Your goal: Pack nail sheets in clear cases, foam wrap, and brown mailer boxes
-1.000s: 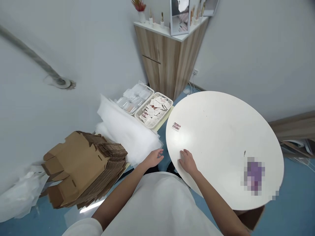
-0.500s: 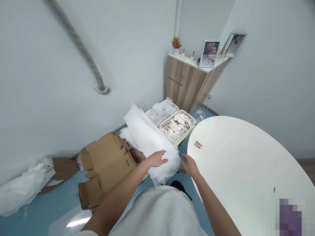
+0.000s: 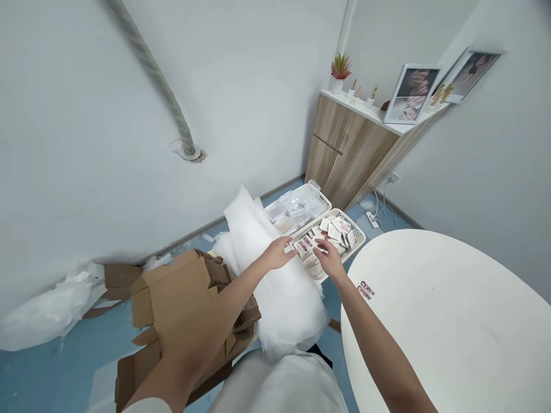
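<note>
My left hand [image 3: 279, 253] is open with its fingers apart, above the foam sheeting and the near left edge of a white basket [image 3: 360, 240]. That basket holds many small white cards [image 3: 338, 230], some carrying rows of pinkish press-on nails [image 3: 305, 244]. Over the basket's front side hovers my right hand [image 3: 330, 259], its fingers curved and spread toward the cards. Whether its fingertips touch a card cannot be made out; nothing is visibly held. Behind stands a second white basket [image 3: 323, 198] filled with clear plastic packets [image 3: 297, 206].
White foam sheeting [image 3: 288, 298] lies beside flattened brown cardboard boxes [image 3: 176, 292]. A round white table [image 3: 434, 310] on the right carries a set of nails [image 3: 365, 289]. A wooden cabinet [image 3: 344, 149], a power strip [image 3: 372, 219] and a white plastic bag [image 3: 55, 310] are around.
Both hands have moved forward, from above the foam sheeting and the table edge to the basket of cards. The view has shifted, with the cabinet and table now further right.
</note>
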Motion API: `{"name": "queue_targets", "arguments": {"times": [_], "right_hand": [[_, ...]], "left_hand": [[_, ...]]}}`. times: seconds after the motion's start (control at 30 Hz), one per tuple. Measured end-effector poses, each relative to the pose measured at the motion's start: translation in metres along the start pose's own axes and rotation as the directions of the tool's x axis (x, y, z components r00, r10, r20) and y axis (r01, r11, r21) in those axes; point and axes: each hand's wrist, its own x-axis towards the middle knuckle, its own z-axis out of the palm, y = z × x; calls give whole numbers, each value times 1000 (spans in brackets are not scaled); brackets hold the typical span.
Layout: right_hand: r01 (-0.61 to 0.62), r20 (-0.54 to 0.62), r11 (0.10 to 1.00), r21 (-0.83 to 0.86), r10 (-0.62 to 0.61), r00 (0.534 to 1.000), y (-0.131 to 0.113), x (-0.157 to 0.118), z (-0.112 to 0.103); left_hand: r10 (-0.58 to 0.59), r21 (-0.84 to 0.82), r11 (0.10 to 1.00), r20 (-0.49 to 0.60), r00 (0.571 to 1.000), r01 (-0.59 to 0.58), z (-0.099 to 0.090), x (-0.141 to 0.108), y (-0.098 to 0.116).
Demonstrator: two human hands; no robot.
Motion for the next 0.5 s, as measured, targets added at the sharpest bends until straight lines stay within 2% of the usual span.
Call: {"name": "queue_targets", "arguments": {"times": [0.1,0.17,0.27,0.37,0.5], "right_hand": [[-17,-59,1000,-10,17,998,11,51,-10],[-33,-83,999,-20,31,996,21,82,-17],[-19,-98,1000,-14,17,995,35,122,-23],[24,-104,998,-50,-29,994,43,150,-22],[55,-75,992,-117,-64,995,45,167,-14]], "left_hand": [[-115,-293,949,17,993,115,9,43,8],[-166,-504,848,46,985,166,21,71,12],[-220,-710,672,82,972,211,38,107,16],[-253,-789,567,106,962,236,49,130,15],[-285,-818,517,113,952,252,56,142,11]]}}
